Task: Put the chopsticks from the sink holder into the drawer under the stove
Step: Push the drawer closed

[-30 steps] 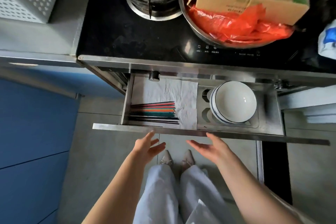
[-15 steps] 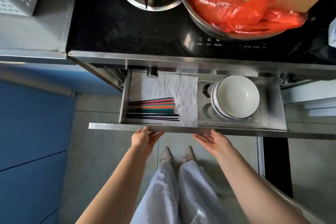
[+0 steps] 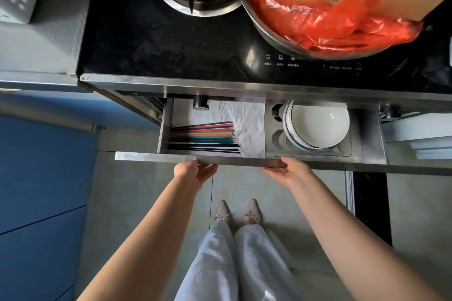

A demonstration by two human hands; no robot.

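the chopsticks (image 3: 204, 139) are laid flat in the left compartment of the drawer (image 3: 200, 159), beside stacked bowls (image 3: 318, 127), and its front edge is pressed by the left hand (image 3: 194, 173) and right hand (image 3: 289, 172), fingers open and gripping nothing, seemingly to shut it under the black stove (image 3: 183, 39) above a grey tiled floor (image 3: 151, 178).

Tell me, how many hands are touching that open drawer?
2. The left hand rests on the drawer front edge below the chopsticks. The right hand holds the same edge, below the white bowls. Their fingers curl under the edge, hidden.
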